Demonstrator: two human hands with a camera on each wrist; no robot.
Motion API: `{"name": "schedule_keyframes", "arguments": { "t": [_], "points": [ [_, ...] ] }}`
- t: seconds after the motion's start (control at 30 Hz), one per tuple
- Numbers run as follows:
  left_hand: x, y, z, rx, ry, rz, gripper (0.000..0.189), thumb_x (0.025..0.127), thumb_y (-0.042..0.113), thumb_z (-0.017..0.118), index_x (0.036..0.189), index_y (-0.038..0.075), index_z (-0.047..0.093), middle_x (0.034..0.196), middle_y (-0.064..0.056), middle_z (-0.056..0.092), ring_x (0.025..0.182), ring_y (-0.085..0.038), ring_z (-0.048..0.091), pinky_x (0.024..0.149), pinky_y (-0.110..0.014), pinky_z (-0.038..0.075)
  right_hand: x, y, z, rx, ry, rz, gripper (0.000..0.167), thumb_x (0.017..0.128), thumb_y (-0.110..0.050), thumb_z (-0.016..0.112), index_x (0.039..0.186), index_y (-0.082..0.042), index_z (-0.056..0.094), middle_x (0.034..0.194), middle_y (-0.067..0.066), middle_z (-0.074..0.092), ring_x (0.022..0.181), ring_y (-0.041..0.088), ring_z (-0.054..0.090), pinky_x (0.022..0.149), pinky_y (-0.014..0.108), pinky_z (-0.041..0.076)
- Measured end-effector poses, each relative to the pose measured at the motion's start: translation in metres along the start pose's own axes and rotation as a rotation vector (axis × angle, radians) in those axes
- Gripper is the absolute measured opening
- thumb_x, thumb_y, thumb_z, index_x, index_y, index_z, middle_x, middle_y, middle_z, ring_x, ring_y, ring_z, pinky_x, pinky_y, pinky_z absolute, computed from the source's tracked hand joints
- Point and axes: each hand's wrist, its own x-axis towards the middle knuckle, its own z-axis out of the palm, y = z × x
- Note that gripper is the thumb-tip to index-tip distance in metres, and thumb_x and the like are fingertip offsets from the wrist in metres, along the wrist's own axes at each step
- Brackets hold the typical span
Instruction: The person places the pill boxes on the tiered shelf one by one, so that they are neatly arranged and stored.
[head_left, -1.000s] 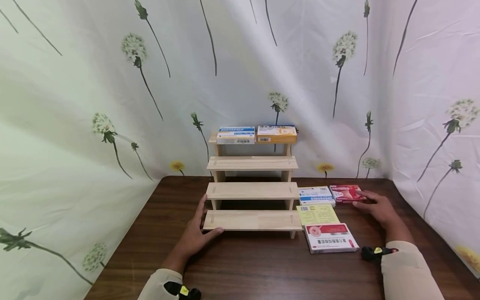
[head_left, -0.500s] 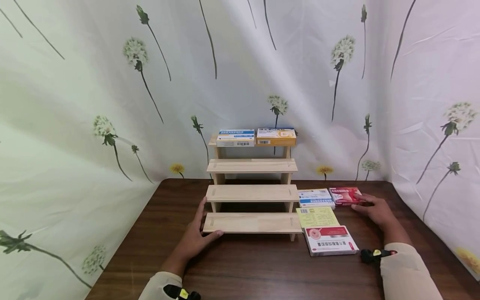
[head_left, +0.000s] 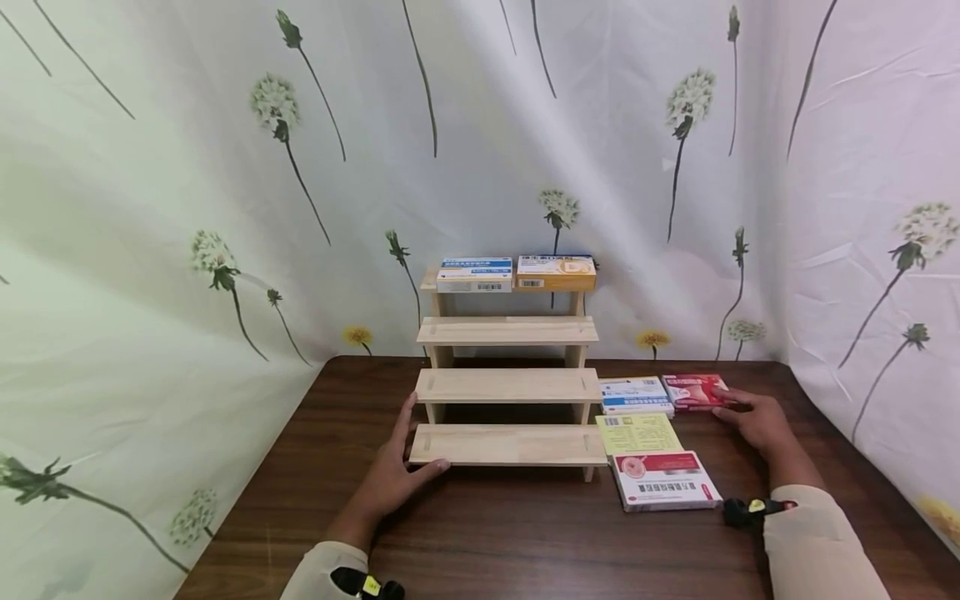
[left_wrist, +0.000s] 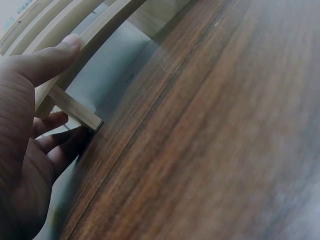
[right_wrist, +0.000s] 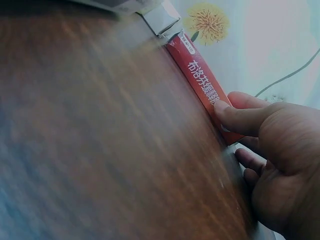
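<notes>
A stepped wooden stand (head_left: 507,385) with several shelf boards stands on the dark table. My left hand (head_left: 390,471) holds its front left corner. In the left wrist view the thumb lies on the front edge of the lowest board (left_wrist: 107,32), with the other fingers around the side by the leg (left_wrist: 77,110). My right hand (head_left: 761,421) pinches the right end of a red medicine box (head_left: 693,390), which lies at the back right of the table. In the right wrist view the thumb presses the box's red side (right_wrist: 202,80); some fingertips are hidden behind it.
On the top shelf sit a blue-and-white box (head_left: 474,275) and an orange-and-white box (head_left: 556,272). Right of the stand lie another blue-and-white box (head_left: 636,395), a yellow-green one (head_left: 639,433) and a white-and-red one (head_left: 666,482). A flower-printed curtain (head_left: 480,183) borders the table (head_left: 495,542).
</notes>
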Motion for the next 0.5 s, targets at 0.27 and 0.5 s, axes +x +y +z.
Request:
{"name": "schedule_keyframes", "arguments": {
  "t": [0.27, 0.5],
  "points": [
    [0.0003, 0.0019, 0.0005, -0.024, -0.003, -0.003, 0.118, 0.095, 0.028, 0.089, 0.176, 0.043, 0.003, 0.168, -0.026, 0.045, 0.136, -0.045, 0.065, 0.105, -0.056, 0.058, 0.0011, 0.0015, -0.0014, 0.019, -0.006, -0.001, 0.067, 0.107, -0.023, 0.073, 0.164, -0.008, 0.041, 0.172, 0.037, 0.026, 0.157, 0.064, 0.024, 0.125, 0.078, 0.025],
    [0.0012, 0.0014, 0.0014, -0.021, -0.006, -0.004, 0.119, 0.095, 0.028, 0.089, 0.177, 0.036, 0.004, 0.166, -0.025, 0.047, 0.134, -0.043, 0.067, 0.104, -0.053, 0.058, 0.0026, 0.0004, -0.0016, -0.004, -0.036, -0.034, 0.072, 0.105, -0.026, 0.076, 0.164, -0.007, 0.04, 0.174, 0.034, 0.021, 0.16, 0.065, 0.016, 0.126, 0.08, 0.019]
  ]
}}
